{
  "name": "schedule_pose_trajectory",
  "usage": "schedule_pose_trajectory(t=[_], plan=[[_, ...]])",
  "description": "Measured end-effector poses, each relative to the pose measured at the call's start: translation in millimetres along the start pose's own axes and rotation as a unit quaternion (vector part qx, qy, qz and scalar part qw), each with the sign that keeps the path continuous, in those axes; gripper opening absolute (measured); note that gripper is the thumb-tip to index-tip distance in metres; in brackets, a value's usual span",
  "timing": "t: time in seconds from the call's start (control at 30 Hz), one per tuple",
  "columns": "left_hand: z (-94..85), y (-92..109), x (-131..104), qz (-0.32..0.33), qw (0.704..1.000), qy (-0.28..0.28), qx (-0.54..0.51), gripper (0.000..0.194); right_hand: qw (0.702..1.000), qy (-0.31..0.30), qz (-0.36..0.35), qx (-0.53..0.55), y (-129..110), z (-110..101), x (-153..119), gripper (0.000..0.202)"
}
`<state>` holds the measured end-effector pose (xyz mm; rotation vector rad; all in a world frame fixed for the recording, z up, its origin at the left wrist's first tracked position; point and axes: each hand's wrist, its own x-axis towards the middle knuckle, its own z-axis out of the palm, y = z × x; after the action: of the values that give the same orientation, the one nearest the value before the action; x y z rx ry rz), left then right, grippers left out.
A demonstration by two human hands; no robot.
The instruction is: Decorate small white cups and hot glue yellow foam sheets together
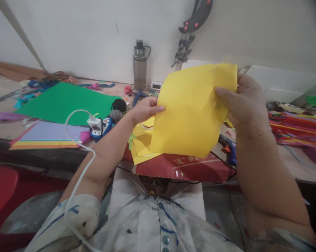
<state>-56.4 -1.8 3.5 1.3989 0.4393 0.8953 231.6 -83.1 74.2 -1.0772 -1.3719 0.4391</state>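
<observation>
A sheet of yellow paper [186,108] is held up in front of me, tilted and slightly curled. My left hand [147,108] pinches its left edge between thumb and fingers. At its upper right, my right hand [243,99] grips the paper with the thumb across the front and the fingers behind. Below the sheet, more yellow paper [139,152] lies on a red cardboard piece [184,171]. A round yellow item with a pale rim [148,123] is partly hidden behind the raised sheet.
A green sheet [68,101] and stacked coloured paper [50,134] lie at left, beside a white plug with a cable [95,124]. A water bottle [140,70] stands against the wall. Red and yellow strips [296,127] lie at right. The white cable crosses my left arm.
</observation>
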Motion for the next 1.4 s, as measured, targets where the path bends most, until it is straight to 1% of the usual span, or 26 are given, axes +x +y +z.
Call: schedule_pose_trajectory(t=[0.03,0.1,0.17,0.2,0.27,0.37,0.43,0.53,0.63,0.7,0.73,0.8,0.9,0.97,1.1,1.17,1.23,1.3,1.4], plan=[[-1.6,0.9,1.3,0.023,0.999,0.022,-0.001,0.049,1.0,-0.004,0.008,0.024,1.8,0.3,3.2,0.045],[-4.5,4.2,4.1,0.073,0.993,0.089,-0.015,0.041,0.996,-0.007,0.048,0.076,7.9,3.1,6.3,0.059],[-7.2,8.5,6.7,0.118,0.981,0.149,-0.033,0.037,0.994,-0.008,0.069,0.087,16.8,10.6,5.2,0.071],[-8.5,10.4,7.8,0.137,0.976,0.166,-0.039,0.037,0.993,-0.006,0.074,0.093,21.4,16.2,3.5,0.076],[-11.4,12.8,9.5,0.164,0.969,0.18,-0.044,0.041,0.993,0.005,0.067,0.095,28.2,30.2,-1.0,0.079],[-16.5,13.4,11.1,0.184,0.962,0.198,-0.041,0.048,0.996,0.019,0.026,0.086,28.8,51.4,-6.7,0.084],[-20.3,13.2,11.4,0.189,0.957,0.218,-0.041,0.057,0.997,0.004,0.003,0.082,26.6,61.7,-7.8,0.08],[-25.4,13.0,10.7,0.191,0.952,0.236,-0.04,0.081,0.997,-0.022,-0.005,0.078,30.9,70.9,-5.0,0.065],[-29.6,11.6,9.3,0.2,0.949,0.24,-0.035,0.102,0.994,-0.031,0.032,0.1,46.0,75.9,-0.4,0.045],[-31.6,10.2,8.4,0.207,0.947,0.244,-0.024,0.112,0.99,-0.022,0.06,0.126,56.2,77.4,0.8,0.039],[-32.3,9.6,7.9,0.207,0.948,0.243,-0.013,0.113,0.988,-0.016,0.066,0.136,60.0,77.3,0.4,0.039],[-32.2,8.7,7.2,0.205,0.951,0.231,0.012,0.107,0.989,0.002,0.058,0.135,64.4,75.3,-2.0,0.04],[-28.9,8.9,6.6,0.21,0.955,0.204,0.045,0.091,0.995,0.029,0.024,0.097,65.2,69.1,-7.1,0.044],[-25.9,9.8,6.4,0.215,0.954,0.199,0.065,0.084,0.996,0.034,0.008,0.08,64.6,65.5,-9.2,0.048],[-23.3,11.4,6.6,0.209,0.948,0.218,0.099,0.078,0.996,0.012,-0.018,0.084,66.3,64.3,-9.4,0.057],[-24.4,11.0,7.2,0.209,0.942,0.234,0.121,0.076,0.997,0.011,-0.044,0.063,68.4,65.2,-9.3,0.058],[-26.1,9.9,7.8,0.216,0.93,0.252,0.157,0.071,0.996,0.028,-0.08,0.006,69.5,65.8,-10.3,0.053],[-26.7,9.0,7.5,0.222,0.913,0.271,0.208,0.063,0.989,0.06,-0.115,-0.076,68.2,65.5,-12.5,0.041],[-24.7,10.0,4.8,0.236,0.873,0.307,0.295,0.049,0.966,0.102,-0.161,-0.175,61.8,64.1,-16.1,0.023]])
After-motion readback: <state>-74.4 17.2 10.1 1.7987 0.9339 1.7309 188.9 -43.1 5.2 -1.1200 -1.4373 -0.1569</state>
